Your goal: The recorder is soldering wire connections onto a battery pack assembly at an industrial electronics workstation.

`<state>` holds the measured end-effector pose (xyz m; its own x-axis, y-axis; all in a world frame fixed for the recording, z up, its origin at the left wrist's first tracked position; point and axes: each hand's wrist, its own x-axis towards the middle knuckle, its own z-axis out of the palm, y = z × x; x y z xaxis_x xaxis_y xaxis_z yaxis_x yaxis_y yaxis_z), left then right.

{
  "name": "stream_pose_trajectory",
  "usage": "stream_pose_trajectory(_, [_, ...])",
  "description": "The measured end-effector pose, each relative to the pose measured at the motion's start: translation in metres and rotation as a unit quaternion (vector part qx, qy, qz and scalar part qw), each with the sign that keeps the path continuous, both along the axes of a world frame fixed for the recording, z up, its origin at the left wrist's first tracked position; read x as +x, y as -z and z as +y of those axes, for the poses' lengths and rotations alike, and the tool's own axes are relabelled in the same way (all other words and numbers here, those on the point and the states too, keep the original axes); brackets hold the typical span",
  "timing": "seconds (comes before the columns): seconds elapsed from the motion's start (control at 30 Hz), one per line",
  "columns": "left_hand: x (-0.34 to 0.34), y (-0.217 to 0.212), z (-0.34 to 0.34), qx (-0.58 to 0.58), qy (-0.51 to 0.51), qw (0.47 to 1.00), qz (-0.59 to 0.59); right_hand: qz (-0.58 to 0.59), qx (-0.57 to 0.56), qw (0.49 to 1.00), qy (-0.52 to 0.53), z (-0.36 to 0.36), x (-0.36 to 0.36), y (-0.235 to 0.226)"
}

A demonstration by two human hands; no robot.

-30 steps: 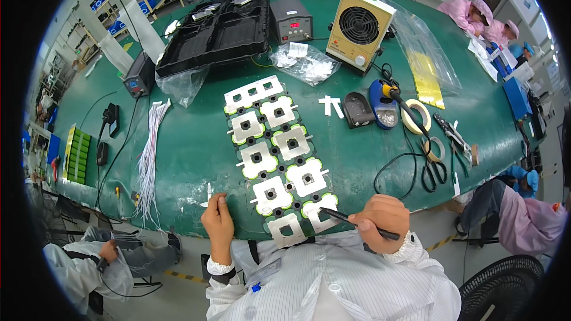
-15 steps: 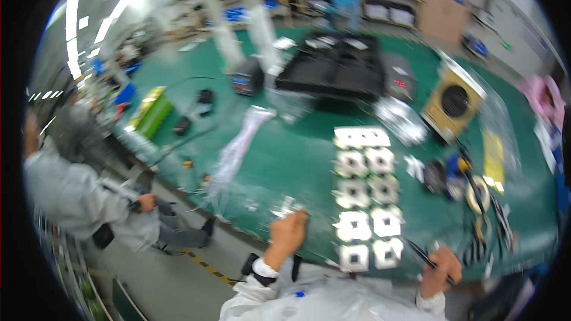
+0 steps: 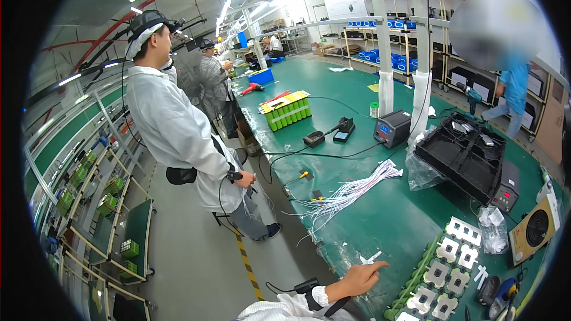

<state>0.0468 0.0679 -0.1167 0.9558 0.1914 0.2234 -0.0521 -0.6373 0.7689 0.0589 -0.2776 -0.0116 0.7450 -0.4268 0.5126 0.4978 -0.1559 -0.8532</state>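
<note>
My left hand (image 3: 360, 279) is over the near edge of the green table, palm down, its index finger stretched out and nothing visible in it. Just beyond the fingers lie small white strips (image 3: 371, 258). To its right stands a battery pack (image 3: 437, 273) of green cells, topped with rows of silver plates with square dark centres; the lower frame edge cuts it off. My right hand is out of view. A dark pointed tip (image 3: 467, 314) shows at the bottom edge, right of the pack.
A bundle of white wires (image 3: 363, 193) lies on the table, with a soldering station (image 3: 392, 128) and a black tray (image 3: 461, 157) beyond. A smaller green battery pack (image 3: 286, 113) sits farther off. On the left, a person in white (image 3: 178, 137) stands in the aisle.
My view has swung left and up, so the table and pack now sit farther right and lower. My right hand with its black pen-like tool has left the picture. My left index finger now extends.
</note>
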Motion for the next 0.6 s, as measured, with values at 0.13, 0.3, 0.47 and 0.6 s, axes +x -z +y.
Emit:
stream_pose_trajectory(0.13, [0.0007,0.0029,0.0026,-0.056,0.008,0.998,0.028,-0.02,-0.009,1.0,-0.005,0.003,0.0045,-0.0025])
stream_pose_trajectory(0.3, [0.0018,0.0033,0.0021,-0.057,-0.011,0.998,0.021,0.002,-0.036,0.999,-0.003,-0.0005,0.0046,-0.0021])
stream_pose_trajectory(0.47, [0.0024,0.0032,0.0016,-0.079,-0.006,0.997,0.025,0.005,-0.035,0.999,-0.008,-0.0038,0.0061,0.0003])
stream_pose_trajectory(0.6, [0.0031,0.0054,0.0008,-0.084,-0.015,0.996,0.023,0.004,-0.042,0.999,-0.013,-0.0057,0.0056,-0.0005])
